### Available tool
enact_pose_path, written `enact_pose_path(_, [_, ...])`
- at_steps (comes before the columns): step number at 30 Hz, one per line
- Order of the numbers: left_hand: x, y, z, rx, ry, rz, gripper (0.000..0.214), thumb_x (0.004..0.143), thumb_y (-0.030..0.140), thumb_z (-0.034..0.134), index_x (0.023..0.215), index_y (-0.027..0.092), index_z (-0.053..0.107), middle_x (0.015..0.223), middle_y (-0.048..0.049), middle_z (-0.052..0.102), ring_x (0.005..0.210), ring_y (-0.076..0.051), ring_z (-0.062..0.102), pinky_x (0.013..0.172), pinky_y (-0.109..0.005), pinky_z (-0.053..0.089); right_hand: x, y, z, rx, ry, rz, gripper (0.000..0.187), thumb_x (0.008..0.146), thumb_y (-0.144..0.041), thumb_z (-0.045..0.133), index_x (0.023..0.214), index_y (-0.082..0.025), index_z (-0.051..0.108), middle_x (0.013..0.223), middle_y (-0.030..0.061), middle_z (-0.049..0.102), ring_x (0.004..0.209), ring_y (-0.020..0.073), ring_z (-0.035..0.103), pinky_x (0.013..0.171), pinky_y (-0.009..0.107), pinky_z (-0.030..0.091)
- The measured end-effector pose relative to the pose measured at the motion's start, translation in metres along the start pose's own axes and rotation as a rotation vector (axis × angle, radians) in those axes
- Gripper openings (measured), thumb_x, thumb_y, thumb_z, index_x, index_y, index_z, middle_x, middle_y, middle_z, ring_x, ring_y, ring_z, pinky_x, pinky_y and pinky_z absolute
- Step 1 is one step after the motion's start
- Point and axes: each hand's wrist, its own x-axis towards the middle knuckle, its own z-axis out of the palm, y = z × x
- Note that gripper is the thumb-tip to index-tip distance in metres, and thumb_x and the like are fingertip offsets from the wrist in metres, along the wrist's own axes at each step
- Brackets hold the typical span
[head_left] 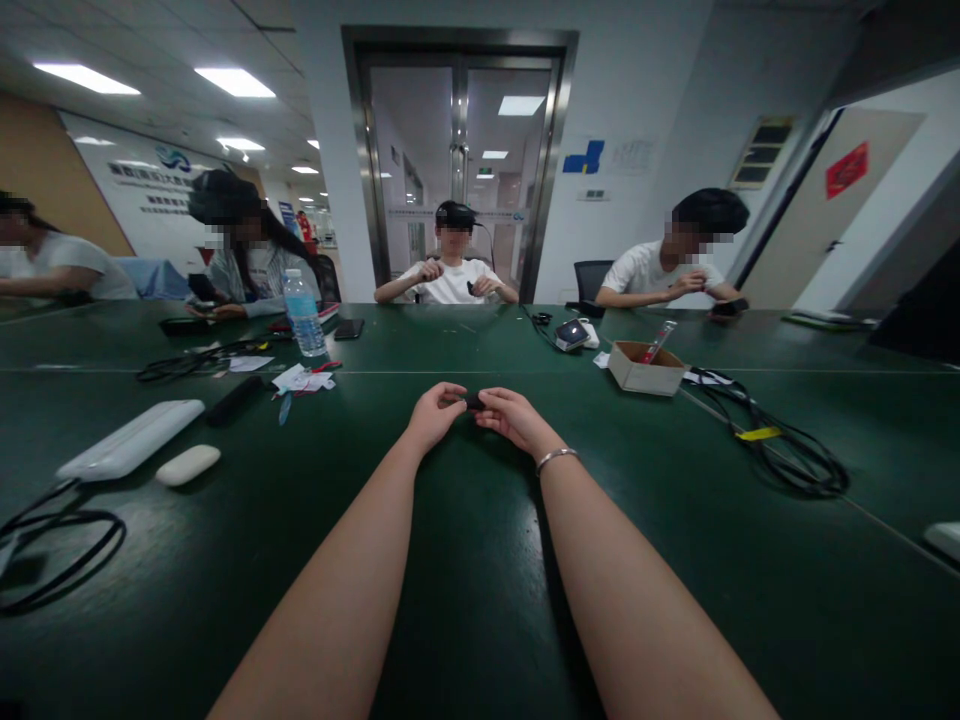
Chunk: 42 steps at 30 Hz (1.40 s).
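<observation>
- A small dark object (473, 402) was held between the hands, in from the middle of the far edge of the green table (480, 590); its exact kind could not be made out.
- By the right hand (516, 416) it was pinched between thumb and fingertips (a silver bangle (556, 457) was worn on that wrist).
- The left hand (433, 416) was kept narrow, thumb and fingers brought to the object's left end; whether it was gripped there could not be told.
- Toward the table's left edge, a white mouse-shaped object (189, 465) was placed just beside a long white device (131, 440), to which a black cable (105, 530) was attached.
- Nearer the far edge on the left, a water bottle (304, 318) was stood upright, with a smartphone (349, 329) laid near it.
- Toward the right edge, an open box (646, 376) was set near a coiled cable (806, 460), by which a yellow tag (759, 434) was carried.
- Along the far edge, co-workers (459, 283) were seated.
</observation>
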Motion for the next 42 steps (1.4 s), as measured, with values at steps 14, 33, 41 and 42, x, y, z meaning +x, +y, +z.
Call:
enact_pose_path(14, [0.0002, -0.0006, -0.0042, -0.053, 0.020, -0.010, 0.028, 0.069, 0.026, 0.065, 0.095, 0.015, 0.063, 0.079, -0.0038, 0.061, 0.067, -0.012, 0.054, 0.061, -0.023, 0.044, -0.0035, -0.0025, 0.0078, -0.174, -0.026, -0.028, 0.025, 0.079, -0.018, 0.064, 0.099, -0.019, 0.049, 0.074, -0.0004, 0.057, 0.052, 0.0118, 0.061, 0.048, 0.024, 0.055])
enact_pose_path(33, [0.0001, 0.0040, -0.0039, -0.079, 0.064, -0.053, 0.028, 0.069, 0.021, 0.062, 0.095, 0.014, 0.061, 0.074, -0.0017, 0.058, 0.058, -0.010, 0.052, 0.048, -0.021, 0.041, -0.0046, -0.0043, 0.0042, -0.183, -0.131, -0.067, 0.041, 0.072, -0.012, 0.069, 0.105, -0.024, 0.046, 0.098, 0.0018, 0.058, 0.058, 0.0105, 0.063, 0.054, 0.026, 0.058])
enact_pose_path(41, [-0.0009, 0.0058, -0.0046, -0.064, 0.055, -0.070, 0.028, 0.069, 0.021, 0.062, 0.096, 0.015, 0.060, 0.075, -0.0022, 0.058, 0.061, -0.011, 0.054, 0.049, -0.020, 0.041, -0.0048, -0.0038, 0.0083, -0.211, -0.071, -0.063, 0.041, 0.071, -0.009, 0.068, 0.103, -0.024, 0.047, 0.102, 0.0018, 0.057, 0.060, 0.0104, 0.064, 0.054, 0.025, 0.058])
enact_pose_path(42, [-0.0012, 0.0065, -0.0046, -0.067, 0.053, -0.072, 0.028, 0.069, 0.021, 0.062, 0.096, 0.014, 0.060, 0.075, -0.0021, 0.057, 0.061, -0.011, 0.054, 0.049, -0.020, 0.041, -0.0049, -0.0036, 0.0085, -0.202, -0.065, -0.072, 0.044, 0.070, -0.008, 0.069, 0.104, -0.025, 0.046, 0.101, 0.0008, 0.057, 0.062, 0.0108, 0.064, 0.055, 0.025, 0.058])
